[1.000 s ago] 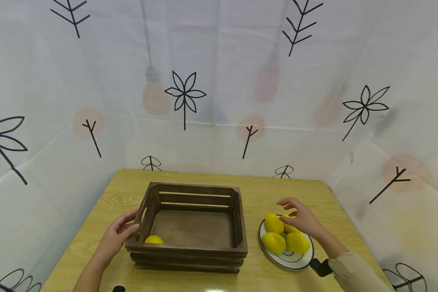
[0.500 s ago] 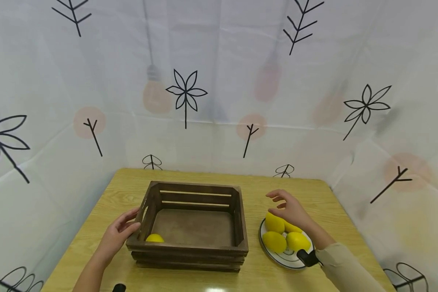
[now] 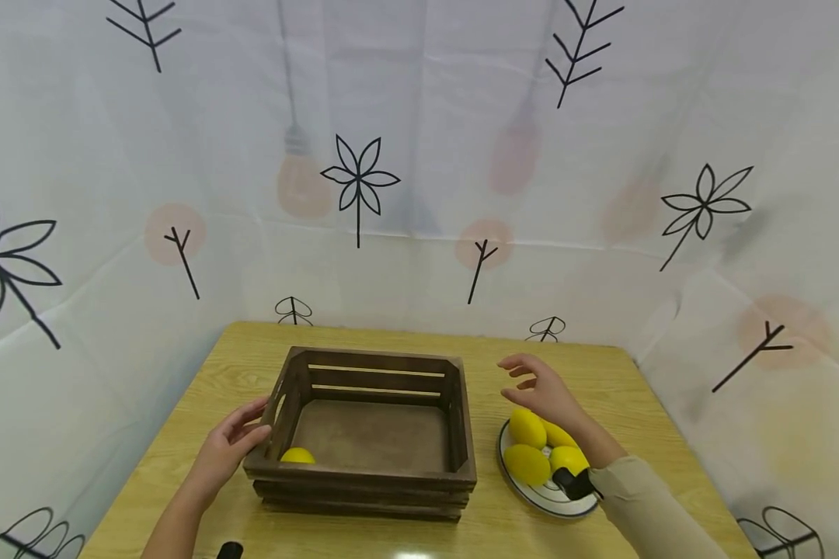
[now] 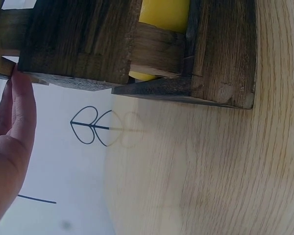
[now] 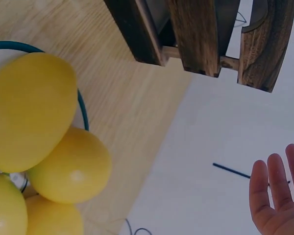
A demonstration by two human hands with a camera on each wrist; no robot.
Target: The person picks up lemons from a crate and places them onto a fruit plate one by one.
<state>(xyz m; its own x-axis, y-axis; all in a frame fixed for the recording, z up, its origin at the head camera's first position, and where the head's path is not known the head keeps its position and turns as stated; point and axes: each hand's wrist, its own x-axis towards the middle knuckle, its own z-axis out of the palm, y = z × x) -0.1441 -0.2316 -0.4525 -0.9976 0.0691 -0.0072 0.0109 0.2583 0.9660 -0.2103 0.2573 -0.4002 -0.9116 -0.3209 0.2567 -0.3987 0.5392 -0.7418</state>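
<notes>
A dark brown slatted wooden crate (image 3: 363,481) stands on the table in the head view. One lemon (image 3: 297,456) lies inside at its near left corner; the left wrist view shows this yellow fruit through the slats. My left hand (image 3: 225,446) touches the crate's left side, its fingers nearly straight in the left wrist view. To the right, several lemons (image 3: 527,464) sit on a white plate (image 3: 558,508) with a dark rim. My right hand (image 3: 541,392) hovers over the plate's far side with loosely bent fingers, holding nothing. Its forearm partly covers the plate.
The wood-grain table (image 3: 308,536) extends around the crate and plate. A white cloth (image 3: 419,194) printed with plants and bulbs hangs behind and at both sides. A black wrist device (image 3: 573,483) sits at the right sleeve.
My right hand has moved left from above the lemons toward the crate, hovering and holding nothing throughout. My left hand has stayed at the crate's left side.
</notes>
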